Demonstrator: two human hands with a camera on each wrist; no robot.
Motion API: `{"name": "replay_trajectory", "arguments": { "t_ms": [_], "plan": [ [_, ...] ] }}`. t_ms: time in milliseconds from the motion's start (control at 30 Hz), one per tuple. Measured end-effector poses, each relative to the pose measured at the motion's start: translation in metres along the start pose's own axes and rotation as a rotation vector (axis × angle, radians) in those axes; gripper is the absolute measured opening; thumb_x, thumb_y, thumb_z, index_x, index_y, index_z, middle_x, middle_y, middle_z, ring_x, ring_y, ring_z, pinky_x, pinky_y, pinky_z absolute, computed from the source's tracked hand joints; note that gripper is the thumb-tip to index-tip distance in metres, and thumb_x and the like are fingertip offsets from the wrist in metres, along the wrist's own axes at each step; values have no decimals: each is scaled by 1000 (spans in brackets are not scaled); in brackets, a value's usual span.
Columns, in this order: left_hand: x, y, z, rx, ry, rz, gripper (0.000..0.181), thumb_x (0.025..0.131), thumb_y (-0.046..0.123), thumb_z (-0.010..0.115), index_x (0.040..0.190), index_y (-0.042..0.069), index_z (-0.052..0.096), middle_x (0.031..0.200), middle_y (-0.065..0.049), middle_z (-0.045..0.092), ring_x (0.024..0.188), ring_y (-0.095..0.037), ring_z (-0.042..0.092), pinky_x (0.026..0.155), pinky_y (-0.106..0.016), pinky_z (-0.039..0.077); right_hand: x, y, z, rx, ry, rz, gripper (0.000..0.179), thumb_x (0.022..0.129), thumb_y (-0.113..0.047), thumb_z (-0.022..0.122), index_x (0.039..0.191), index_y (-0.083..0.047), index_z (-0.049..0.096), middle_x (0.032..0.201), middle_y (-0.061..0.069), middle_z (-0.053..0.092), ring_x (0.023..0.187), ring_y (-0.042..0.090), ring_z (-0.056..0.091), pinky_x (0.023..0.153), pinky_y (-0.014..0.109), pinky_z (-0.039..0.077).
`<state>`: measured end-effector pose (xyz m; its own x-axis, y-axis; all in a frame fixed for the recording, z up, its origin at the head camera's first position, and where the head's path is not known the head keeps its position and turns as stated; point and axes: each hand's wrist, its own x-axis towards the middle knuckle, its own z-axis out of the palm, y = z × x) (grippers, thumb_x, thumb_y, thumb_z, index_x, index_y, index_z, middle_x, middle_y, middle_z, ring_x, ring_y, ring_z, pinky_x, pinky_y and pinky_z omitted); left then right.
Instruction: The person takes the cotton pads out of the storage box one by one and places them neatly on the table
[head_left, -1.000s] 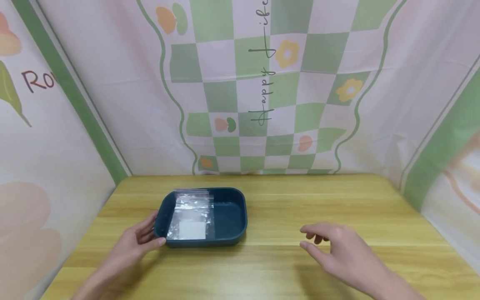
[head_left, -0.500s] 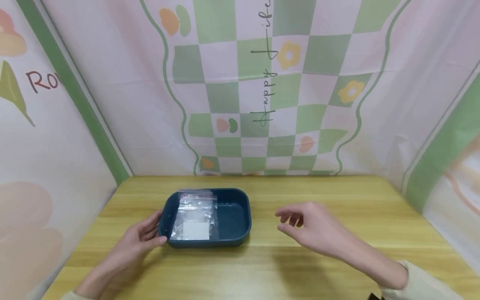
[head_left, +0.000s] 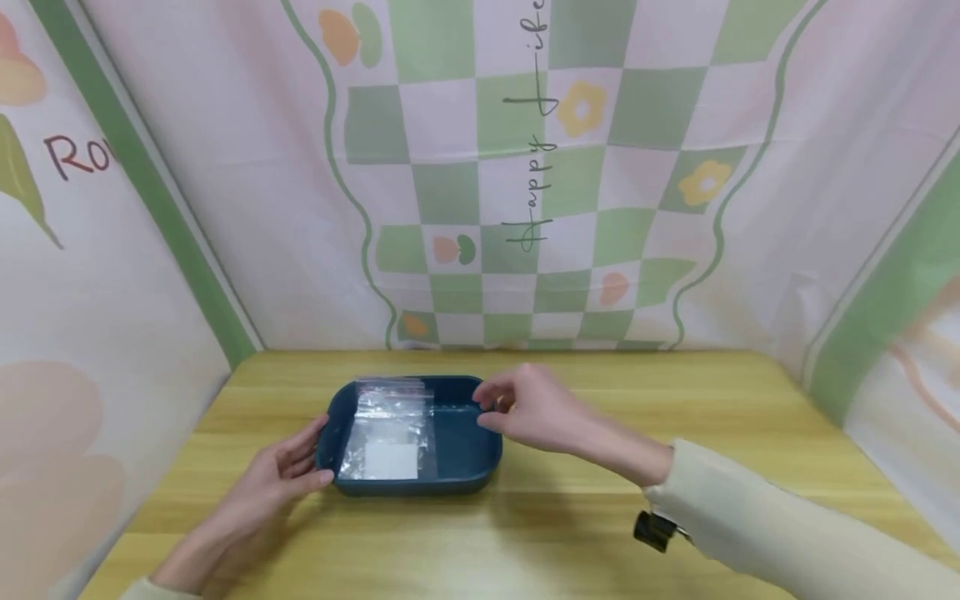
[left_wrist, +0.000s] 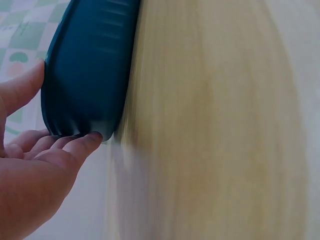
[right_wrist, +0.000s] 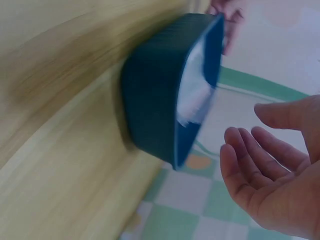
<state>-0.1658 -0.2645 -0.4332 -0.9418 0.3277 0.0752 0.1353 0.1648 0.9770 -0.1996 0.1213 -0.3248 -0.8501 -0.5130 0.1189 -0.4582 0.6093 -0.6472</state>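
A dark blue plastic bin (head_left: 463,442) with rounded corners sits on the wooden table. In its left half lies a stack of clear zip bags (head_left: 390,417), with a white patch near the lower end. My left hand (head_left: 273,479) holds the bin's left end, thumb at the near corner and fingers against the end wall. The left wrist view shows those fingertips (left_wrist: 92,140) touching the bin's edge. My right hand (head_left: 536,408) hovers at the bin's right rim, fingers loosely bent and holding nothing. In the right wrist view a gap separates this hand (right_wrist: 275,170) from the bin.
The wooden tabletop (head_left: 675,400) reaches back to a checkered fabric curtain (head_left: 525,208). More printed fabric (head_left: 135,333) hangs at the left and right sides. A small black device (head_left: 654,531) hangs at my right sleeve.
My right hand has moved left across the table, from well right of the bin to over its right rim. My left hand stays at the bin's left end; the bags look unmoved.
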Motion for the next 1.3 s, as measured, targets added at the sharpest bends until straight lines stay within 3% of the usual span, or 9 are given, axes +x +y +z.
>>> {"name": "replay_trajectory", "arguments": {
  "t_ms": [100,300,533,700,967,1133,1300],
  "plan": [
    [0,0,-1,2,4,-13,85,97,1,73,163,-6,20,164,-33,20,144,-56,32,104,-21,44,17,0,15,-19,-36,-17,26,92,-8,80,117,-2,77,99,3,78,86,15,72,76,30,60],
    [2,-2,0,-4,-10,-22,85,97,3,73,164,-6,21,164,-33,20,144,-55,32,106,-26,43,42,7,36,-27,-167,-13,58,90,-6,79,143,4,60,116,16,77,97,22,74,87,38,61],
    [3,-3,0,-14,-18,-44,87,97,4,74,165,-4,20,165,-31,18,145,-54,31,106,-26,44,64,20,43,-18,-317,-27,58,89,-3,80,143,5,61,127,21,72,110,31,72,95,40,58],
    [2,-2,0,-32,-22,-27,86,97,1,73,164,-5,19,165,-31,17,145,-55,30,107,-29,43,71,22,51,-58,-347,16,60,88,-7,83,143,2,62,128,20,72,115,30,70,96,39,58],
    [2,2,0,-45,-27,-14,85,97,0,72,163,-6,19,164,-32,17,144,-56,30,105,-25,45,75,23,58,-64,-382,36,68,88,-10,85,149,0,57,132,19,70,117,29,69,88,34,59],
    [2,3,-2,-51,-25,-19,85,98,0,71,164,-5,19,165,-32,17,145,-56,30,105,-26,45,77,21,62,-40,-400,44,71,88,-10,85,151,1,54,134,21,68,128,32,63,89,34,59],
    [1,3,-2,-53,-30,-21,85,98,-1,71,164,-5,18,165,-32,16,145,-55,30,105,-25,45,77,20,66,-4,-382,70,68,87,-9,86,148,0,57,134,20,68,128,31,63,96,38,58]
  ]
}}
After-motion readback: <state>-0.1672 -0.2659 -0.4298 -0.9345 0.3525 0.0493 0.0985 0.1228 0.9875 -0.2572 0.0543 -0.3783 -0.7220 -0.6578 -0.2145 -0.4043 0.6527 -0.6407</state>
